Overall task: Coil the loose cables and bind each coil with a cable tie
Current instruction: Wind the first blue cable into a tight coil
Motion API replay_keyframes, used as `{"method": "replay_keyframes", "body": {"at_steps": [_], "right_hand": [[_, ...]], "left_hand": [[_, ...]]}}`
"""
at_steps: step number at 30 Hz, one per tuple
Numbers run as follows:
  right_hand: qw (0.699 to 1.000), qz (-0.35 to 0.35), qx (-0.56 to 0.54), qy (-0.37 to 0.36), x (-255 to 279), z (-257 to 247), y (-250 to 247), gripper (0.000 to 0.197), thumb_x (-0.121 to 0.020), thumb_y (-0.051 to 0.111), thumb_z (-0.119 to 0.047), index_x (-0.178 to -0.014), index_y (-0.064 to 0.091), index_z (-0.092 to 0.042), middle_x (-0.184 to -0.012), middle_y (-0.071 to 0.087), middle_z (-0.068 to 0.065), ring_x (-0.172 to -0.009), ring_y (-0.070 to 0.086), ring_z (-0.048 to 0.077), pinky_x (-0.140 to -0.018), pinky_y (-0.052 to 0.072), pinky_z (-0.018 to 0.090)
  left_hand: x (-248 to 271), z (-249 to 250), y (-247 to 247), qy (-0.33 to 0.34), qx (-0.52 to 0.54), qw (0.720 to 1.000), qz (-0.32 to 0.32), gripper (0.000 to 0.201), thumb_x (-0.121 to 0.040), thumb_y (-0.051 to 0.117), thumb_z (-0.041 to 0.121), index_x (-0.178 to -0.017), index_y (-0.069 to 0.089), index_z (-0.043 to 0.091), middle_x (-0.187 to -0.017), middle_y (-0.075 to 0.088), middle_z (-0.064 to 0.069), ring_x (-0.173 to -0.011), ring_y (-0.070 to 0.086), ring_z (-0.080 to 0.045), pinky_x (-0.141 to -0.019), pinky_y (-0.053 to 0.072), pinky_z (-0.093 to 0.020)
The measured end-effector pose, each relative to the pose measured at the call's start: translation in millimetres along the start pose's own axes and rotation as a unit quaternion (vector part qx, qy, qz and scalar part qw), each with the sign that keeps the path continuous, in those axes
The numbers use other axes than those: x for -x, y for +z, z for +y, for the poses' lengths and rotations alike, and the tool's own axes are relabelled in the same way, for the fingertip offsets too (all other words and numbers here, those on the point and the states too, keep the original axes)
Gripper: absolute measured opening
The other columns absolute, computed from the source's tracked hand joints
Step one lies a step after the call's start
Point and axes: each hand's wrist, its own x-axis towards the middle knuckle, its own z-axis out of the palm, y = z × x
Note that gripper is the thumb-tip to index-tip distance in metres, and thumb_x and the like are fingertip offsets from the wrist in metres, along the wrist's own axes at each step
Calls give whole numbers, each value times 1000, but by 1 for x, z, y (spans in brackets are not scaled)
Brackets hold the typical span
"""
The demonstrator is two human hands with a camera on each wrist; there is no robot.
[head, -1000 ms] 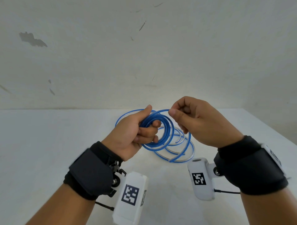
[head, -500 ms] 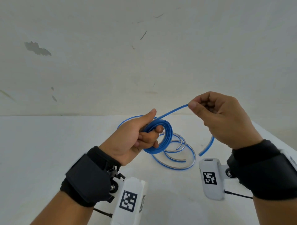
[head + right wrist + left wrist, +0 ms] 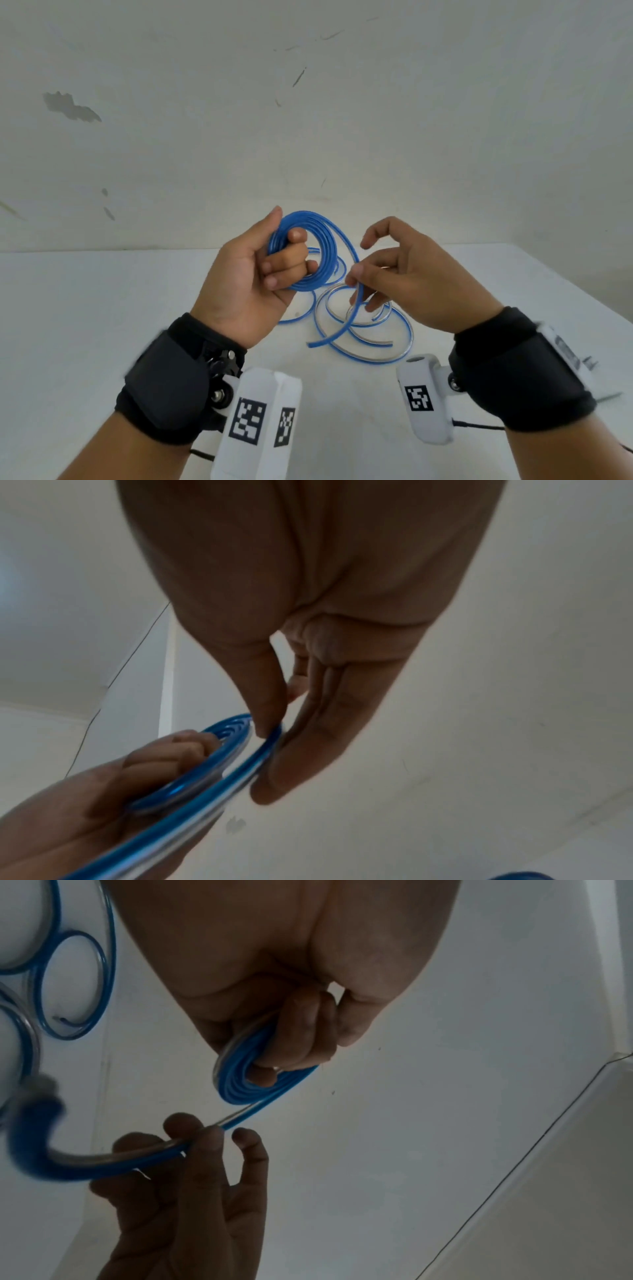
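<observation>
A blue cable (image 3: 305,253), smooth and glossy with a pale stripe along its edge, is wound in tight round turns and held above a white bench (image 3: 102,308) by the left hand (image 3: 253,274), whose fingers (image 3: 291,255) curl through the coil's centre, apparently to keep the turns from springing apart. A free strand runs from the coil down to the right hand (image 3: 404,281), pinched lightly between thumb and forefinger while the other fingers splay loosely, seemingly to guide the tail round for another turn. The tail's cut end (image 3: 310,343) hangs just above the bench, where more blue-and-clear loops (image 3: 376,342) lie flat and unbound. No cable tie is in view. A scuffed white wall (image 3: 308,120) rises behind.
</observation>
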Motion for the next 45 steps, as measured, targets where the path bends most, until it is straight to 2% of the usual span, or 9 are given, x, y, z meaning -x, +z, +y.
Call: {"method": "replay_keyframes", "body": {"at_steps": [5,14,18,22,25,28,32,38,45], "right_hand": [[1000,-19,-15,4,-1,-1,14,7,-89,60,-3,-88,58,-10,-90,73,13,-67,72,25,-67,60,37],[951,-28,-297,84,-2,-6,24,12,-89,54,6,-94,51,-5,-70,73,16,-59,72,24,-59,59,26],[939,-21,-336,76,-2,-8,24,11,-89,53,6,-100,57,4,-75,72,20,-64,73,25,-58,58,24],[927,-23,-368,69,-1,-8,23,23,-85,55,9,-108,55,7,-82,73,20,-72,74,27,-62,59,23],[919,-28,-388,62,0,-5,23,33,-79,59,7,-112,54,6,-81,73,17,-70,74,23,-64,59,23],[925,-27,-374,58,-1,-4,25,33,-83,57,4,-116,53,8,-80,72,16,-69,73,22,-64,58,23],[953,-45,-296,57,-1,-7,24,36,-80,62,-7,-113,55,4,-71,72,9,-61,70,17,-57,56,22],[977,-66,-192,60,1,-8,17,34,-76,71,-21,-105,63,-3,-85,74,12,-66,69,18,-57,54,22],[998,-36,-44,42,3,-9,-3,19,-81,68,-26,-93,69,-10,-63,66,4,-56,59,16,-58,43,28]], "left_hand": [[1,4,-4,22,57,998,-23,23,-84,38,25,-75,51,7,-49,27,3,-41,25,-12,-80,44,-27],[4,-7,4,75,36,995,-55,23,-84,36,25,-80,50,7,-57,31,0,-48,34,-14,-89,43,-30],[6,-9,2,107,67,986,-110,24,-71,36,24,-84,47,8,-63,36,-3,-55,39,-16,-95,35,-32],[5,-12,4,144,-10,978,-150,43,-47,45,8,-90,42,9,-67,44,0,-61,46,-14,-83,34,-30],[5,-15,7,173,-115,967,-145,49,-49,48,-2,-96,42,10,-69,46,4,-65,47,-11,-68,42,-23],[6,-16,9,182,-155,962,-131,46,-62,46,-14,-101,41,10,-69,49,5,-67,49,-10,-62,43,-21],[7,-15,8,185,-174,959,-128,40,-73,48,-8,-108,41,9,-71,52,8,-67,49,-10,-62,42,-25],[4,-17,5,167,-175,964,-111,32,-80,49,-1,-111,45,4,-76,55,7,-70,54,-10,-68,46,-19],[4,-21,4,161,-214,958,-100,23,-87,44,11,-108,46,1,-72,58,6,-70,55,-12,-77,44,-22]]}}
